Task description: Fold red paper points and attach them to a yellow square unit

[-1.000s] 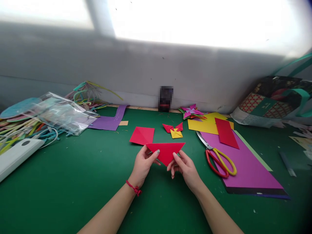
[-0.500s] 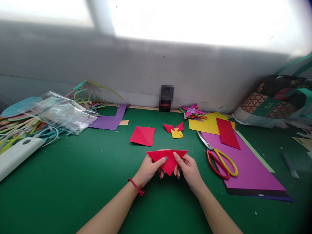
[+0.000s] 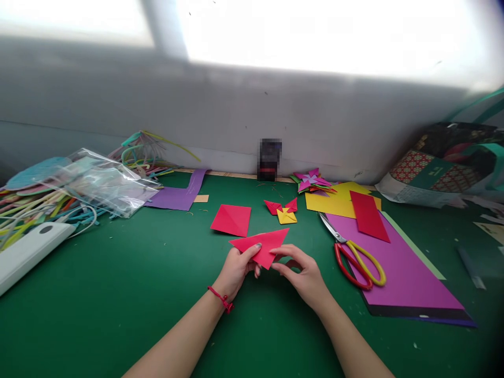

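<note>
A red paper triangle is gripped by my left hand, thumb on top and fingers underneath. My right hand is at the triangle's right side, its fingers apart and the index fingertip touching the paper edge. The triangle is tilted, its right corner higher than the left, with one point facing down. Just beyond it on the green table lies a creased red paper square. Small folded red pieces and a folded yellow piece lie behind the hands.
Scissors with red and yellow handles rest on purple sheets at the right. A red strip overlaps yellow paper. Folded stars stand near the wall. Plastic sleeves and a white device are left.
My right hand has shifted off the front of the triangle to its right edge, and its fingers have spread. The triangle has tilted, its right side rising. My left hand keeps its grip.
</note>
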Motion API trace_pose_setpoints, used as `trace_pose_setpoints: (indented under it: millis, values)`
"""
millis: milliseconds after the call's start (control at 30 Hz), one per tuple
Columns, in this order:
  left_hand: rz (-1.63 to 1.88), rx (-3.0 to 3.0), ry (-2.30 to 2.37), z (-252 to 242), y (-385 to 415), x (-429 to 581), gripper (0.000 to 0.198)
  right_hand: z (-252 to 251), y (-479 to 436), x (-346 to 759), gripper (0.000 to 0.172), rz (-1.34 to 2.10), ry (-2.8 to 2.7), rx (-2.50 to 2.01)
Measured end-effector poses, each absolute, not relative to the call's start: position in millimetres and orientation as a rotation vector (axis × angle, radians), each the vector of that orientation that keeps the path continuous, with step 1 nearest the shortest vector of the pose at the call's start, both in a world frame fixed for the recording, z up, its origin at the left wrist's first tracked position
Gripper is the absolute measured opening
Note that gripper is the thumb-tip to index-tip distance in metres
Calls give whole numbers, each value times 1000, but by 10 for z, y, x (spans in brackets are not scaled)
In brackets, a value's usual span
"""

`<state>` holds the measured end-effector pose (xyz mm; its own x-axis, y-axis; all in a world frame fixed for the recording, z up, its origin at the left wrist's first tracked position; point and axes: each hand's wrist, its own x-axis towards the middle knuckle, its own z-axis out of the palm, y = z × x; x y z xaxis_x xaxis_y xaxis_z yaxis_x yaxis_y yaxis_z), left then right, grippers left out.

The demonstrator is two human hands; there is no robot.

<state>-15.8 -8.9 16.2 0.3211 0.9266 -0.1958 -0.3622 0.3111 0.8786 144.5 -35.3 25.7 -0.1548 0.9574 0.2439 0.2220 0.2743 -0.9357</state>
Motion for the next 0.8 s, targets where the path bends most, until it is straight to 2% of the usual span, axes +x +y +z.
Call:
trace_pose_setpoints:
  millis: [233, 500, 800]
  values:
    - [938, 858, 786, 196, -104, -153, 23, 227, -325, 1503, 14, 870, -1633, -1116]
    - [940, 788, 727, 203, -97, -167, 24, 240, -355, 1489, 28, 921, -1739, -1094]
    - [887, 837, 755, 207, -106, -160, 21, 187, -343, 1531, 15, 775, -1722, -1094]
